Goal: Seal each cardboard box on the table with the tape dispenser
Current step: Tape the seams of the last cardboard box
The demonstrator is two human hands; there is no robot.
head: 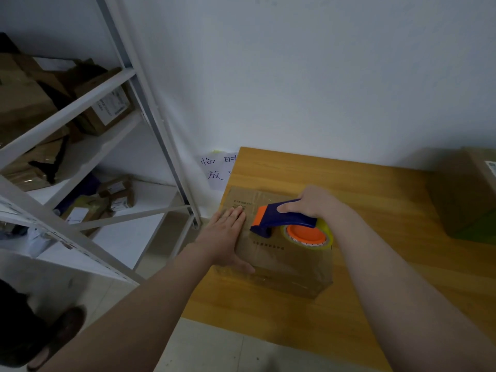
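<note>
In the head view, a cardboard box (pixel 276 260) was seen in the lower middle of the frame, standing near the left edge of a wooden table (pixel 375 200). Its top flaps were closed, and clear tape was seen over its near side. The left hand (pixel 228 237) was laid flat on the left part of the box top, with the fingers straight and kept together, the thumb reaching over the near edge. The tape dispenser (pixel 281 217), blue with an orange front, was placed on the top of the box, just right of the left hand. Its handle was grasped by the right hand (pixel 314 204), the fingers being curled around it. The tape roll (pixel 306 234), with an orange hub, was seen under this hand, towards the right edge of the box.

A second box (pixel 464 189) stood at the right edge of the frame, well apart from the first. A white metal rack (pixel 80 103) loaded with parcels filled the left side. A handwritten paper note (pixel 217 167) was fixed on the wall behind the table's left corner.
</note>
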